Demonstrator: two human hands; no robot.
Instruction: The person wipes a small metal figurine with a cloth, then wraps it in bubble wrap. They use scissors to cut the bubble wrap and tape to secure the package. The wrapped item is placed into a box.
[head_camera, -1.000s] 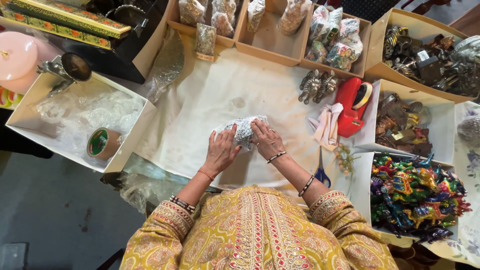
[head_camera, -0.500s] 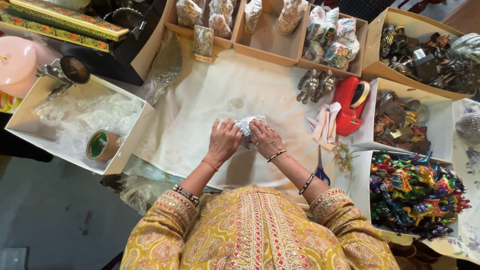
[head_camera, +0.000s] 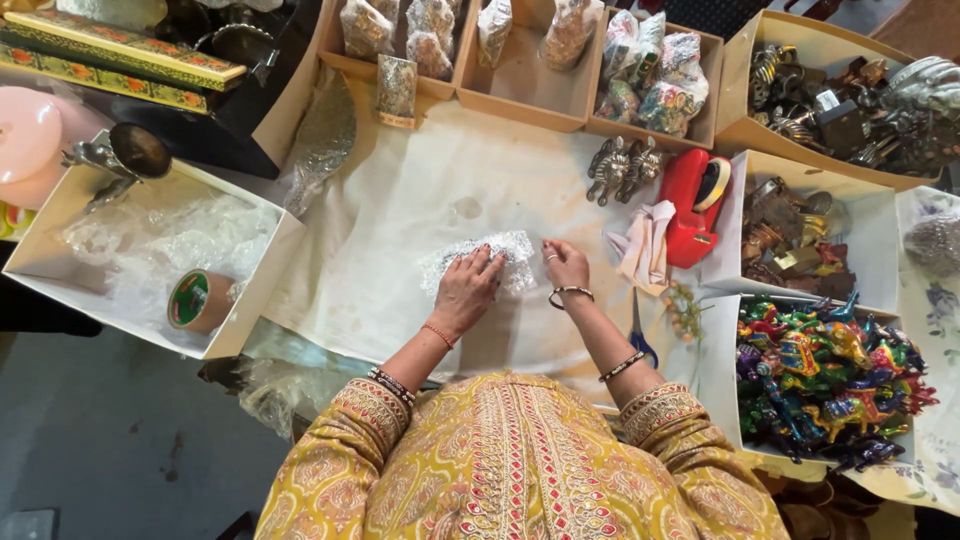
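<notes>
Bright even overhead light, soft shadows; sharp centre, slight wide-angle edge distortion.
</notes>
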